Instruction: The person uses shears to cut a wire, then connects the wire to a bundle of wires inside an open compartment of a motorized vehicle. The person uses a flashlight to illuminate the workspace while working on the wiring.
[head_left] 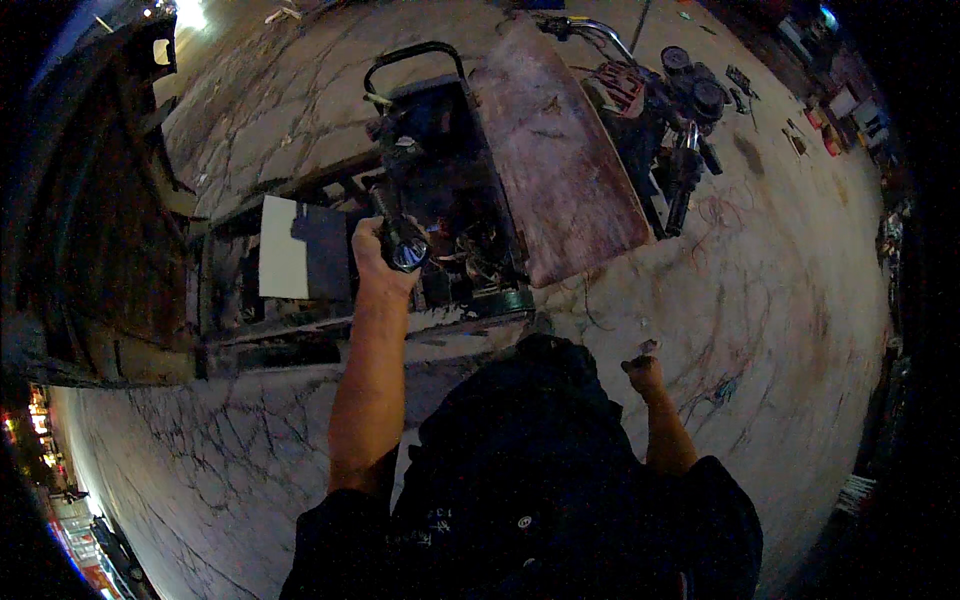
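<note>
My left hand (372, 258) is closed around a black flashlight (406, 251), reaching over the open compartment of a three-wheeled motor vehicle. Beneath it, dark mechanical parts (478, 250) show only dimly. A worn reddish-brown seat panel (560, 150) stands tilted beside the compartment. Down at my right side, my right hand (645, 372) is closed, away from the vehicle. A small pale bit shows at its fingers, too small to name.
A white board (285, 248) lies left of the flashlight. Handlebars (683, 180) with round gauges stand beyond the seat. A curved black rail (415, 52) rises at the compartment's far side. The dark cargo bed (95, 210) fills the left. Cracked concrete (770, 290) surrounds the vehicle.
</note>
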